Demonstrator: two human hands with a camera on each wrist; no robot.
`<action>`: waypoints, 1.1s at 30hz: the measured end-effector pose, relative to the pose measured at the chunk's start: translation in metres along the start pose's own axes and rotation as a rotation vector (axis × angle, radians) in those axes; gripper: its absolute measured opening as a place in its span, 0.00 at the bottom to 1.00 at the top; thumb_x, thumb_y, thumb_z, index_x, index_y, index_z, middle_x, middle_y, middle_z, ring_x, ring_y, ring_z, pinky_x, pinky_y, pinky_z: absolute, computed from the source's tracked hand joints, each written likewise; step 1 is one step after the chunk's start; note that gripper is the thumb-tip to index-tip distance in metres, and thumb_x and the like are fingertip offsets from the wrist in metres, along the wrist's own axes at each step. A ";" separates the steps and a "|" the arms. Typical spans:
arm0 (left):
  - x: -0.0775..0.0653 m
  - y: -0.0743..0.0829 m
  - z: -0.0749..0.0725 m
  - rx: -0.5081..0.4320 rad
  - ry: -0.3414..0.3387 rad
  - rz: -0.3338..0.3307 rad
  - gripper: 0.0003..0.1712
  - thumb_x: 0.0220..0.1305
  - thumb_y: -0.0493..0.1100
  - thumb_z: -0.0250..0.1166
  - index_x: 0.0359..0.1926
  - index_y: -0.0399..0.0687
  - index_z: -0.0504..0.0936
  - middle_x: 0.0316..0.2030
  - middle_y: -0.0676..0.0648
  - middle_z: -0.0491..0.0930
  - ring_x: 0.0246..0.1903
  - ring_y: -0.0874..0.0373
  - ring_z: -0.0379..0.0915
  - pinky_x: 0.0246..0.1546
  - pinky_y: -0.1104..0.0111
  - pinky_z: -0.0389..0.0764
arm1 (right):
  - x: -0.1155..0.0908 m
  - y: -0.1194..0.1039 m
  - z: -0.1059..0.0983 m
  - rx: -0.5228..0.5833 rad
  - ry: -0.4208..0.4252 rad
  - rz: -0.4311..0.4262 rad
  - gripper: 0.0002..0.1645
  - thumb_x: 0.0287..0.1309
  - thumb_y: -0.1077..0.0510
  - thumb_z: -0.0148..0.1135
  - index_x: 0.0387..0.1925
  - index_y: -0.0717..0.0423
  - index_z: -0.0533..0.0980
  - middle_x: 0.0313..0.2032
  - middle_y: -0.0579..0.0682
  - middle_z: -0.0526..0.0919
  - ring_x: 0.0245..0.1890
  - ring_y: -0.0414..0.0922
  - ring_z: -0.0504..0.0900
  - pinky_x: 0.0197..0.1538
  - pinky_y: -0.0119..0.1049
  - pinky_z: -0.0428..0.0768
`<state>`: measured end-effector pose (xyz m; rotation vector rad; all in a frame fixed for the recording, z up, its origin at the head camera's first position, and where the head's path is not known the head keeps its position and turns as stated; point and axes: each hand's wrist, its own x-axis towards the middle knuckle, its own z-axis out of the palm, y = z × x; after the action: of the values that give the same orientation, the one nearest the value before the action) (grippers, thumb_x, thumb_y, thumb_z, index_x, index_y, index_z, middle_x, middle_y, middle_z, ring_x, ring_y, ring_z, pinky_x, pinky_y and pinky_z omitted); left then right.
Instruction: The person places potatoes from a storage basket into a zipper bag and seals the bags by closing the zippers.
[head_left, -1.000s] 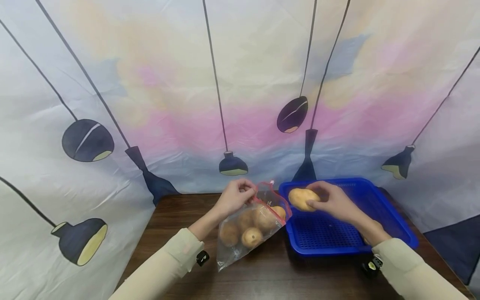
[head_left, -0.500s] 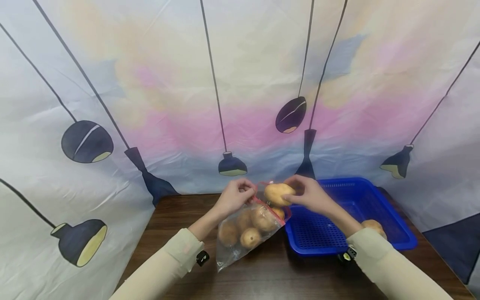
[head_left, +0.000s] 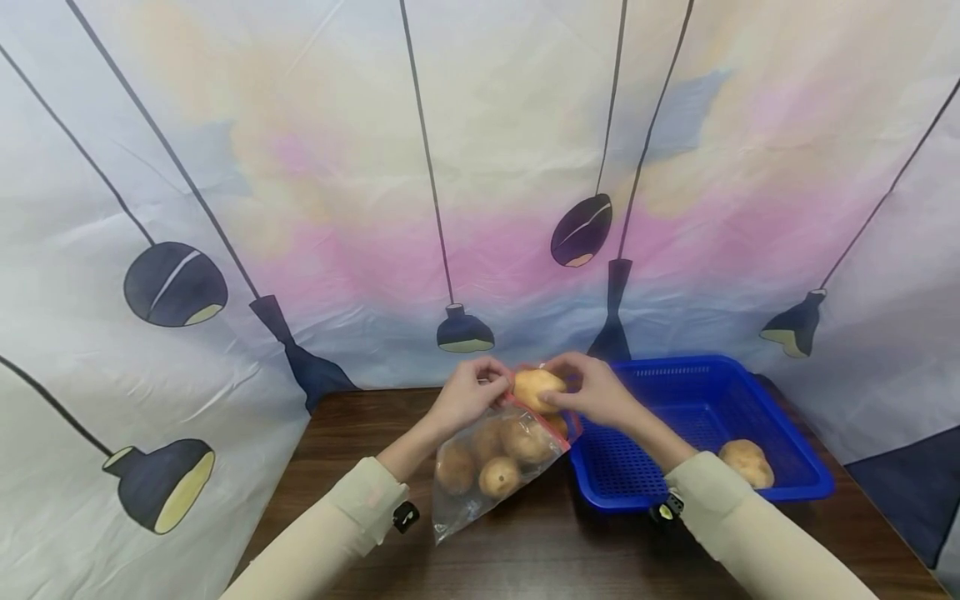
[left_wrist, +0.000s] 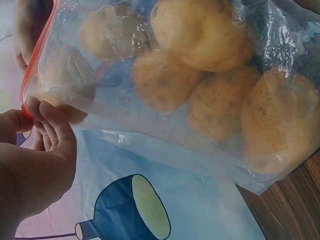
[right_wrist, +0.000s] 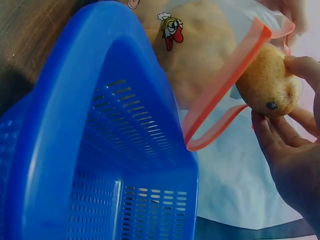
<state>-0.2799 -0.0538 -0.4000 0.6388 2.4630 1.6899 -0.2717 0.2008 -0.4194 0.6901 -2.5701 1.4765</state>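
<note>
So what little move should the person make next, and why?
Probably lower the potato into the clear bag and release it: the right hand holds it at the open mouth, the left hand pinches the red rim, and other potatoes lie inside.

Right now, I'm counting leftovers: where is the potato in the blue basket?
In the head view, the potato lies in the near right part of the blue basket, just beside the right sleeve.
</note>
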 end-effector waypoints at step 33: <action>0.000 -0.001 -0.001 -0.006 -0.008 -0.014 0.08 0.74 0.36 0.62 0.46 0.37 0.85 0.31 0.45 0.86 0.29 0.55 0.84 0.36 0.61 0.90 | -0.009 0.018 -0.004 -0.011 0.047 0.033 0.28 0.63 0.50 0.78 0.58 0.60 0.80 0.51 0.58 0.86 0.53 0.57 0.86 0.53 0.50 0.88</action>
<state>-0.2803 -0.0554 -0.4009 0.6248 2.4506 1.6858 -0.2724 0.2150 -0.4346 0.6073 -2.5650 1.4685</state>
